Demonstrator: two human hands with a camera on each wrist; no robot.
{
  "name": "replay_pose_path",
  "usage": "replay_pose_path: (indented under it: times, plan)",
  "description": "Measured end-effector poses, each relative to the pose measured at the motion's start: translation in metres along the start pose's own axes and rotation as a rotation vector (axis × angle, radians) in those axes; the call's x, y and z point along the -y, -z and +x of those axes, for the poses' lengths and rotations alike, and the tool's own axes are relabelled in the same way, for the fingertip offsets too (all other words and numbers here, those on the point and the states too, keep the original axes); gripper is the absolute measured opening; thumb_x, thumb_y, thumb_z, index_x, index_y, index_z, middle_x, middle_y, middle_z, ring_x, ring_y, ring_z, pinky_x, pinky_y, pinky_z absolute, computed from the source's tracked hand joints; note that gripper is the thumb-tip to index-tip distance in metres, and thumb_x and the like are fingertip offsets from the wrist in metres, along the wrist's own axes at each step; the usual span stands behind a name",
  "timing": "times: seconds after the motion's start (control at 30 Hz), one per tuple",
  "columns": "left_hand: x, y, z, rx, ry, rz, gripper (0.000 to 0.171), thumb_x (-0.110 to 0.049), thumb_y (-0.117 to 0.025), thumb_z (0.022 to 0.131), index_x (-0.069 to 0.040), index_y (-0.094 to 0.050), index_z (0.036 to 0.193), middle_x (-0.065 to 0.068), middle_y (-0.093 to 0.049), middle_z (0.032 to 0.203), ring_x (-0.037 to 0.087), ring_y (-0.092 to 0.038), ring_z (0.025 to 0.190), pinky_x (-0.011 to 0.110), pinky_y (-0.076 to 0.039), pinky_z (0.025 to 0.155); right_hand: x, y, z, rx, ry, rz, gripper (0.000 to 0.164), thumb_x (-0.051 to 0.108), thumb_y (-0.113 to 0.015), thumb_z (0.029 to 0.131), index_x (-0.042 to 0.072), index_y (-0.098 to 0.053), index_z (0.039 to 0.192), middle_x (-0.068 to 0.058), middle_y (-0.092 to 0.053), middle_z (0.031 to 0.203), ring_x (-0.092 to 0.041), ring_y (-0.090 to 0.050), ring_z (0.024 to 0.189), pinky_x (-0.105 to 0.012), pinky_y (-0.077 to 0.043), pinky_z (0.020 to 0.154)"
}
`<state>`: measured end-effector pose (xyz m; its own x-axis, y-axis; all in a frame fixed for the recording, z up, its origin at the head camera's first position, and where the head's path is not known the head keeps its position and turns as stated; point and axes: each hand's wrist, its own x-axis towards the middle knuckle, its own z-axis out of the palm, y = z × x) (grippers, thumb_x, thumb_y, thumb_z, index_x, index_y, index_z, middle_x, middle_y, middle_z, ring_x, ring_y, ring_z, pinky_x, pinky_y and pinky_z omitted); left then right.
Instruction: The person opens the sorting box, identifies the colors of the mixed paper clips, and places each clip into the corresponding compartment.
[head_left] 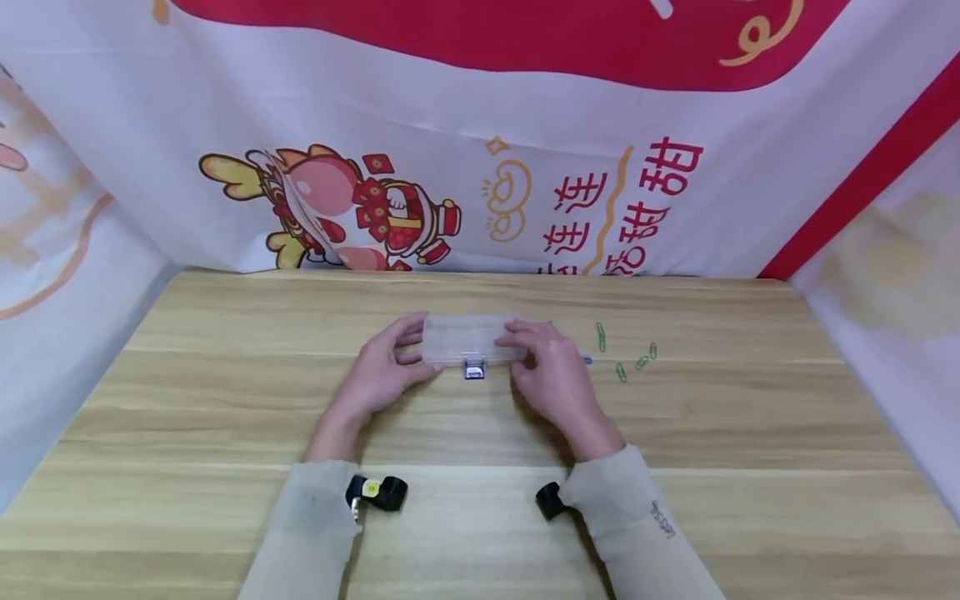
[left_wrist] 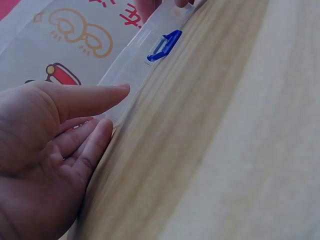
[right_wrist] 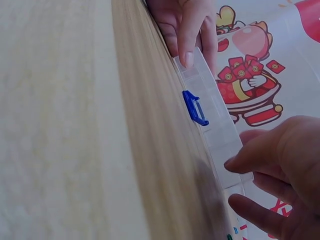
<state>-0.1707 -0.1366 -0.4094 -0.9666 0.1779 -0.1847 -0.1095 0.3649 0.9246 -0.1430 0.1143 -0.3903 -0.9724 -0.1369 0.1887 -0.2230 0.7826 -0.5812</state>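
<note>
The clear box (head_left: 453, 337) sits on the desk (head_left: 450, 433), left of the green paper clips (head_left: 621, 372); the left hand (head_left: 377, 371) and right hand (head_left: 552, 368), half-closed, loosely hold its ends. Light, even pressure from both should keep it steady.

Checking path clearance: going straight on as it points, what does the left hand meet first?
The clear plastic box, at its left end; the left hand appears to hold it there, though depth is unclear.
</note>
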Motion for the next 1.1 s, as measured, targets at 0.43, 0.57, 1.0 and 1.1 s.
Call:
replay_pose_path:
  times: [0.43,0.57,1.0,1.1]
  plan:
    - [0.004,-0.003,0.000,-0.006,0.002,-0.008,0.080,-0.006,-0.082,0.094,-0.021,-0.046,0.164,0.020,-0.055,0.154,0.039,-0.063,0.135,0.048,-0.054,0.115,-0.008,0.012,0.001,0.044,-0.001,-0.022,0.052,0.001,-0.085,0.086,0.015,-0.075,0.135,-0.008,-0.058,0.159,-0.032,-0.051,0.151,-0.051,-0.044,0.125]
    - [0.004,-0.002,-0.001,-0.007,0.005,-0.004,0.081,-0.005,-0.082,0.094,-0.022,-0.046,0.164,0.019,-0.056,0.154,0.037,-0.063,0.135,0.047,-0.055,0.114,-0.008,0.014,0.006,0.108,-0.018,-0.032,0.048,0.006,-0.086,0.088,0.017,-0.076,0.133,-0.006,-0.059,0.160,-0.031,-0.051,0.152,-0.052,-0.041,0.127]
    - [0.001,0.000,0.000,-0.020,0.003,-0.009,0.083,-0.002,-0.082,0.093,-0.024,-0.046,0.164,0.017,-0.056,0.154,0.037,-0.064,0.135,0.045,-0.055,0.114,-0.012,0.022,0.011,0.110,0.013,0.086,0.037,0.007,-0.087,0.089,0.016,-0.080,0.125,-0.004,-0.065,0.153,-0.031,-0.063,0.141,-0.049,-0.052,0.118]
    - [0.001,0.001,-0.001,-0.023,0.007,-0.014,0.083,-0.002,-0.083,0.092,-0.024,-0.046,0.164,0.016,-0.057,0.153,0.036,-0.064,0.135,0.045,-0.055,0.114,-0.013,0.024,0.012,0.105,-0.002,0.122,0.034,0.012,-0.085,0.092,0.016,-0.079,0.126,-0.004,-0.067,0.151,-0.031,-0.065,0.138,-0.050,-0.054,0.115]
